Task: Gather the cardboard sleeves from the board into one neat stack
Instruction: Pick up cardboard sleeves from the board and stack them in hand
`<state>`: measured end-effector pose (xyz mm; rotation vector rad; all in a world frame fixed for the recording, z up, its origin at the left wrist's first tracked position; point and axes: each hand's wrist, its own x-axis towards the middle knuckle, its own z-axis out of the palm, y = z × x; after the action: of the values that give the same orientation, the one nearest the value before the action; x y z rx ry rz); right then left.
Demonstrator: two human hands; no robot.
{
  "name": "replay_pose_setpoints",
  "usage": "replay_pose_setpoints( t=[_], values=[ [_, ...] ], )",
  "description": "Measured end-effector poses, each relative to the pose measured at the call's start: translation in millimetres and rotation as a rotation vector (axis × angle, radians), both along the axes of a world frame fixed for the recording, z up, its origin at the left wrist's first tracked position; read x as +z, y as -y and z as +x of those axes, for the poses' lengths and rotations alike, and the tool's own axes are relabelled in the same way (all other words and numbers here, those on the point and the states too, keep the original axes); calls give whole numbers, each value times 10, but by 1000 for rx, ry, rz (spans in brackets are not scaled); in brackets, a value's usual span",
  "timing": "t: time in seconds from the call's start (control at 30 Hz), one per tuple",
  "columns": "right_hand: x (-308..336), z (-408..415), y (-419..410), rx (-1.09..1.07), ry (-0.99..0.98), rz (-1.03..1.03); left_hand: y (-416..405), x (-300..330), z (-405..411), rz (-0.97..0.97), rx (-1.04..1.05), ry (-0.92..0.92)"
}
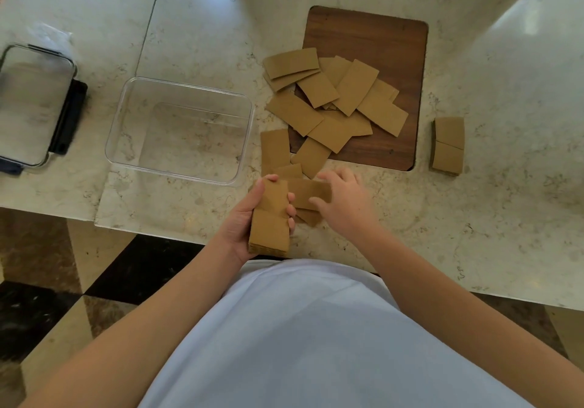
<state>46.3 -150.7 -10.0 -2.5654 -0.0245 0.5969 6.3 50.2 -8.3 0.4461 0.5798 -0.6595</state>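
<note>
Several flat brown cardboard sleeves (335,104) lie scattered over the left part of a dark wooden board (398,47) and spill onto the counter. My left hand (243,221) grips a thick stack of sleeves (271,221) near the counter's front edge. My right hand (344,199) pinches one loose sleeve (308,191) lying crosswise beside that stack. A few more sleeves (275,148) lie just above my hands. A small separate stack (448,145) rests on the counter to the right of the board.
An open clear plastic container (126,114) stands left of the board. Its lid (34,104) with dark clips lies at the far left. The marble counter (505,205) ends near my body; tiled floor shows below.
</note>
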Motion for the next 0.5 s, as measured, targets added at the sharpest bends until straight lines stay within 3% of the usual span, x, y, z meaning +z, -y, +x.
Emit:
replay_pose_setpoints(
  t=[0.07, 0.27, 0.4, 0.5],
  values=[
    [-82, -14, -33, 85, -47, -119, -31, -11, -13, 9, 32, -27],
    [-168, 9, -131, 114, 67, -191, -76, -26, -12, 73, 55, -86],
    [-128, 87, -87, 136, -111, -49, -89, -46, 6, 125, 45, -106],
    [-76, 109, -5, 22, -302, 231, -101, -76, 21, 138, 57, -117]
  ],
)
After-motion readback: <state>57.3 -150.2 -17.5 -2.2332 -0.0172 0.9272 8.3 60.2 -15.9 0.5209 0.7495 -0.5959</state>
